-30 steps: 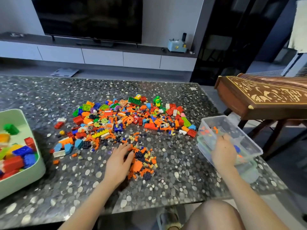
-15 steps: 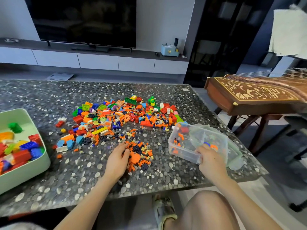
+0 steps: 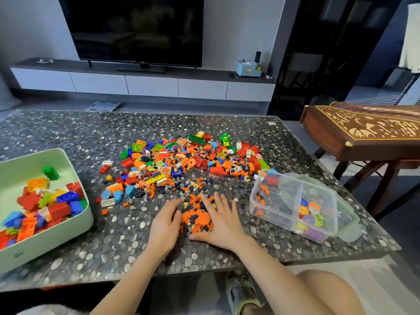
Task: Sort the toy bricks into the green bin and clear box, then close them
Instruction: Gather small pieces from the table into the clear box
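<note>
A wide scatter of mixed toy bricks (image 3: 188,162) covers the middle of the pebbled table (image 3: 68,133). Nearer me lies a heap of tiny orange and dark bricks (image 3: 195,218). My left hand (image 3: 166,226) and my right hand (image 3: 223,220) lie flat on either side of that heap, fingers straight, cupping it between them. The green bin (image 3: 75,226) stands at the left edge, open, with several large bricks in it. The clear box (image 3: 293,205) sits at the right, open, divided into compartments that hold small pieces. Its lid appears to lie under it.
A carved wooden zither (image 3: 363,130) on a stand sits just off the table's right side. My knee (image 3: 327,292) and sandalled foot (image 3: 243,294) show below the front edge. A TV and low cabinet stand behind.
My right hand pulled the clear box in from the table's right corner, let go of it and came to the small heap. My left hand stayed by the heap.
</note>
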